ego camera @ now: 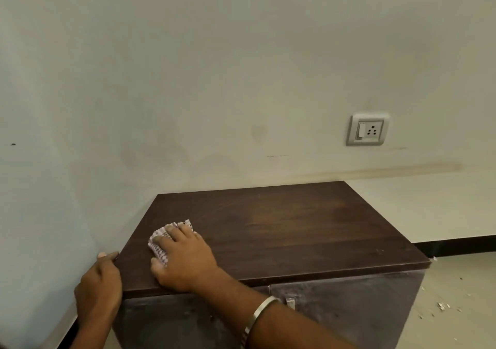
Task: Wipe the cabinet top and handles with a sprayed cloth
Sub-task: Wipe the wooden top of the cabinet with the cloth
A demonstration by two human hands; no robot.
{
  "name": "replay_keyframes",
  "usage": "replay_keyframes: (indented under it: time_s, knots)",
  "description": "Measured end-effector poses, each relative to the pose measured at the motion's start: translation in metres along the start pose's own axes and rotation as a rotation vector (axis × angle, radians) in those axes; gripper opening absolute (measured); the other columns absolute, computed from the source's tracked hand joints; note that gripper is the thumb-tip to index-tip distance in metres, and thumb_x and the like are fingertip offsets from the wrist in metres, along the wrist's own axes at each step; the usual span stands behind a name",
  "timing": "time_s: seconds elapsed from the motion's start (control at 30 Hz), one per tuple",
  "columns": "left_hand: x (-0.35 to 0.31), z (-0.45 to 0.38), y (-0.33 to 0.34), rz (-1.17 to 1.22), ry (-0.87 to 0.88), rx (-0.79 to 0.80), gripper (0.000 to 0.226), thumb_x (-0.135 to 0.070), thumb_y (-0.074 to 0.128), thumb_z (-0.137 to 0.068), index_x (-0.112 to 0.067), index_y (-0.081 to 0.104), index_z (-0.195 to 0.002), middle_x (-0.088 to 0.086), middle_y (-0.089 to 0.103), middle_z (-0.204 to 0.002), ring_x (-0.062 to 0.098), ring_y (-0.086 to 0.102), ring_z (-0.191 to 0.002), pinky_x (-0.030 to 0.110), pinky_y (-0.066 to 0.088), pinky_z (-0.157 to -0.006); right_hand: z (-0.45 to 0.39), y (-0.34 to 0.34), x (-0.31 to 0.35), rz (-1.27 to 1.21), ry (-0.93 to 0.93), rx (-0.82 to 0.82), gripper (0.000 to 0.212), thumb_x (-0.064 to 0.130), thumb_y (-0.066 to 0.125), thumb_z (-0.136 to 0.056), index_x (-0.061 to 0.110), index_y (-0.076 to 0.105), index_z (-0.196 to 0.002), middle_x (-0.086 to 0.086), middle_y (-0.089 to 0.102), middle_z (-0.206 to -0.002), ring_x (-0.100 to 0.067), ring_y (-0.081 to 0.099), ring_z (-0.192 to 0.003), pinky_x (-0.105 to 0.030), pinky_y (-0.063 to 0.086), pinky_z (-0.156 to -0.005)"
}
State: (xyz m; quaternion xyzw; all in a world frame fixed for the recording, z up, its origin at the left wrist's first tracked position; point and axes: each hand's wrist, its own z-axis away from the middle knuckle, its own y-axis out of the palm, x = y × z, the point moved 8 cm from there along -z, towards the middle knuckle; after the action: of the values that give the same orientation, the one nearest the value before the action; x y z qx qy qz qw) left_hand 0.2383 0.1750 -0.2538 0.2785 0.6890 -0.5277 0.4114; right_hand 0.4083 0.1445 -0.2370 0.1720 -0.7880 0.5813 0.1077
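Note:
A low cabinet with a dark brown wooden top (281,230) stands against a pale wall. My right hand (185,257) lies flat on a crumpled white and purple patterned cloth (158,244), pressing it onto the top's front left part. My left hand (99,287) grips the top's left edge, fingertips curled over the corner. One small metal handle (290,302) shows on the cabinet's dark front, just right of my right forearm; any other handle is hidden behind the arm.
A wall socket with a switch (367,129) sits above and right of the cabinet. A black skirting (456,245) runs along the wall's base. Small white debris (442,307) lies on the beige floor to the right.

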Motion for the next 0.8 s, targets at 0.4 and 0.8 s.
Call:
replay_keyframes:
  time_s: [0.4, 0.8]
  knots:
    - [0.0, -0.008, 0.023, -0.344, 0.247, -0.032, 0.05, -0.042, 0.029, -0.09, -0.009, 0.061, -0.11, 0.023, 0.063, -0.108, 0.044, 0.058, -0.092, 0.056, 0.05, -0.087, 0.089, -0.089, -0.132, 0.104, 0.237, -0.09, 0.058, 0.048, 0.043, -0.091, 0.027, 0.04, -0.145, -0.002, 0.029, -0.158, -0.022, 0.018, -0.147, -0.042, 0.015, -0.122]
    - [0.02, -0.004, 0.036, -0.411, 0.289, -0.024, 0.066, -0.049, 0.023, -0.081, -0.004, 0.058, -0.117, 0.026, 0.062, -0.11, 0.046, 0.059, -0.095, 0.056, 0.05, -0.087, 0.21, -0.181, -0.24, 0.203, 0.536, -0.167, 0.054, 0.047, 0.044, -0.093, 0.032, 0.039, -0.145, 0.003, 0.03, -0.157, -0.02, 0.019, -0.147, -0.042, 0.021, -0.12]
